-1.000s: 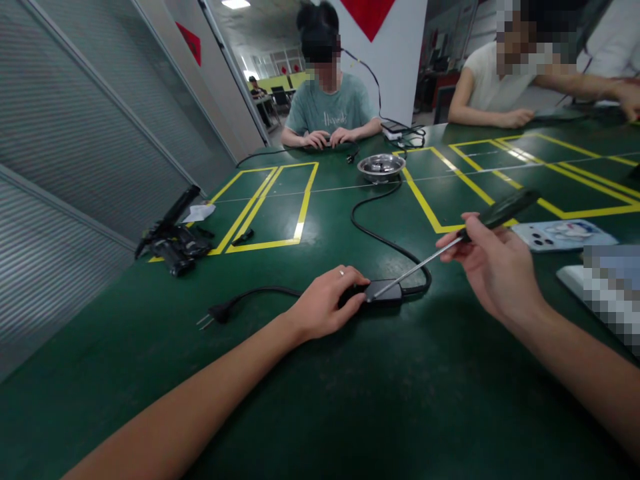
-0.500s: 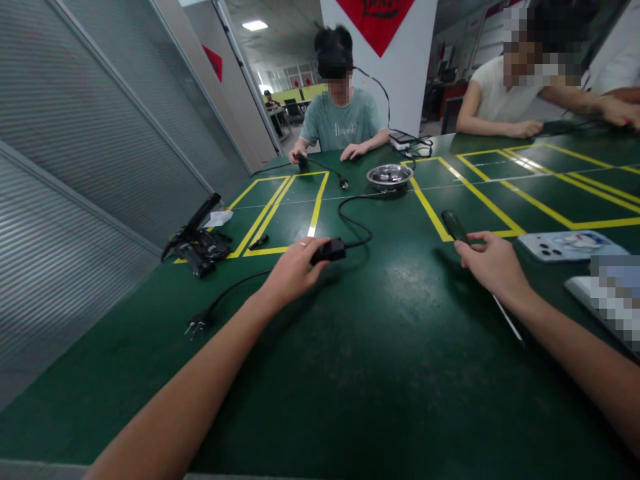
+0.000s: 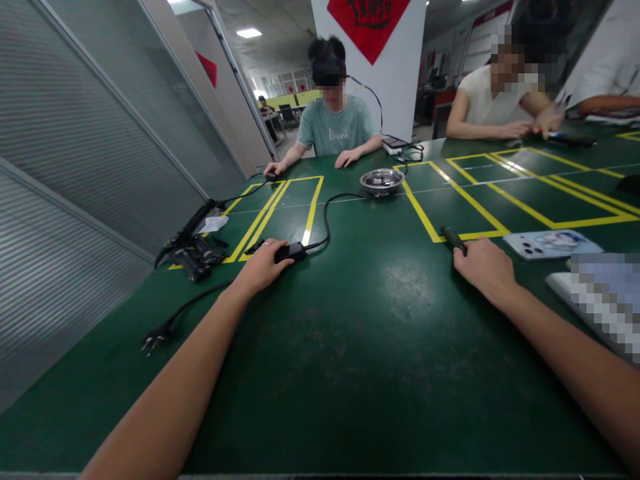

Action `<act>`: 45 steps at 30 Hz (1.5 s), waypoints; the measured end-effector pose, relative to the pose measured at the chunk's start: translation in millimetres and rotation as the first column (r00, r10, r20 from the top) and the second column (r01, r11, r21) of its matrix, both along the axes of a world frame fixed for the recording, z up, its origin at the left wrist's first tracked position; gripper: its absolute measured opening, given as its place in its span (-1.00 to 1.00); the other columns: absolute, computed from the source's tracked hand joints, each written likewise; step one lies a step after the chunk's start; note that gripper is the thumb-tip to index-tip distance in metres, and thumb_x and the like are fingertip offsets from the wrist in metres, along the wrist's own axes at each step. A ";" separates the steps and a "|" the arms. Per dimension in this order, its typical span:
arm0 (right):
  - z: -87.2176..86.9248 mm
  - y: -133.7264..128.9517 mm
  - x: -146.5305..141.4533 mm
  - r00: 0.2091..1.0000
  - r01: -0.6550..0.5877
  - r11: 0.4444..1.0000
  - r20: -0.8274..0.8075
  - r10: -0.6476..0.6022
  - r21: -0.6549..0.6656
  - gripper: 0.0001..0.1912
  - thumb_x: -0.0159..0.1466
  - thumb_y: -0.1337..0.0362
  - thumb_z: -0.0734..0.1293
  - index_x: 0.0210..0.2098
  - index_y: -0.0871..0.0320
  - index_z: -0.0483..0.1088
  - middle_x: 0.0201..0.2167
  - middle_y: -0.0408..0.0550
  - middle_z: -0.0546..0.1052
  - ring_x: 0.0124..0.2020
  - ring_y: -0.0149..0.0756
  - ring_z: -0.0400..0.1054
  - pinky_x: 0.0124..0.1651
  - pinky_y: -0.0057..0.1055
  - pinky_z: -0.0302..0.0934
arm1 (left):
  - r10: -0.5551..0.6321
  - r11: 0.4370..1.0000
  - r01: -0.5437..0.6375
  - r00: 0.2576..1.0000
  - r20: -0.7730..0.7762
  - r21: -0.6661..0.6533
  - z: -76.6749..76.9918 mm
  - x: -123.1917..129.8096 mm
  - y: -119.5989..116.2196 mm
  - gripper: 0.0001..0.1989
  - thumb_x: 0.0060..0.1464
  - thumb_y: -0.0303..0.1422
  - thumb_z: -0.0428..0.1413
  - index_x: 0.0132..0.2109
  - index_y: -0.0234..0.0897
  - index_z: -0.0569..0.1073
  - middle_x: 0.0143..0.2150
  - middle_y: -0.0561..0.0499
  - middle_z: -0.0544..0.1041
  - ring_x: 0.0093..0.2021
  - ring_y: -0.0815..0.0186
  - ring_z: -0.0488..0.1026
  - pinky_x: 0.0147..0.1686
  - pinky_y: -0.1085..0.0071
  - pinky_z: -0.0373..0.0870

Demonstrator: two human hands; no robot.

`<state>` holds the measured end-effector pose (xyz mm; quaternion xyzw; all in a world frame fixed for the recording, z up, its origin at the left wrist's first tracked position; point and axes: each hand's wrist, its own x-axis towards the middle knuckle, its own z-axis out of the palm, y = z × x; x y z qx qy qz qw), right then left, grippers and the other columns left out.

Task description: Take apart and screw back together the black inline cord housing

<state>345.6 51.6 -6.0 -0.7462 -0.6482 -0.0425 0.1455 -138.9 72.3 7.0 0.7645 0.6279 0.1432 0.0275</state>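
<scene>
My left hand (image 3: 260, 268) is closed around a black power adapter (image 3: 293, 252), down at the table left of centre. From the adapter a cord (image 3: 329, 220) curves back toward the metal bowl. On the near side its other cord ends in a plug (image 3: 157, 337) with metal prongs, lying on the table. My right hand (image 3: 485, 270) grips a screwdriver (image 3: 453, 239) with a dark green handle, resting low over the table on the right. The handle's end sticks out past my fingers; its shaft is hidden under my hand and forearm.
A shiny metal bowl (image 3: 383, 181) with small dark pieces stands farther back. Black tools and packets (image 3: 193, 253) lie at the left edge. A phone (image 3: 553, 243) and a pale, blurred-out item (image 3: 595, 300) lie right. Co-workers sit across the green table (image 3: 350, 373), marked with yellow tape.
My left hand has slid left with the adapter, drawing cord and plug along. My right hand has settled lower with the screwdriver. The hand of the person opposite has moved left.
</scene>
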 end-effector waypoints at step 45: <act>25.0 -6.0 -53.7 -0.249 -0.343 0.932 -0.945 -0.212 -0.119 -0.69 0.33 0.17 0.09 -0.06 0.20 0.30 -0.13 0.18 0.54 -0.30 -0.21 0.46 -0.16 -0.17 0.38 | 0.160 0.969 -0.210 0.936 -0.314 -0.134 11.3 -6.3 -6.9 -0.21 0.06 0.22 -0.12 0.15 -0.34 0.36 0.01 -0.27 0.43 -0.02 -0.06 0.42 -0.01 0.09 0.34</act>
